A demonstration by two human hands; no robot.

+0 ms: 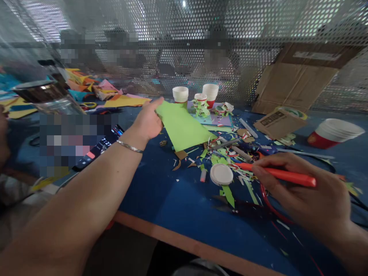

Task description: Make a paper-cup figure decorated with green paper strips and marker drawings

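Observation:
My left hand (148, 120) reaches forward over the blue table (178, 203) and pinches the near left edge of a light green paper sheet (182, 126), which lies tilted on the tabletop. A thin metal bangle sits on that wrist. My right hand (299, 188) is closed round an orange-red tool (278, 174), a pen-like or knife-like handle pointing left toward a small white round lid (221, 174). Green and white paper scraps (230, 161) lie scattered between the two hands.
White and red paper cups (209, 94) stand at the back, another stack (335, 133) lies at right. Cardboard pieces (293, 82) lean on a perforated metal screen. A phone (99, 147) lies at left beside coloured paper sheets (115, 97). Red cable loops near my right hand.

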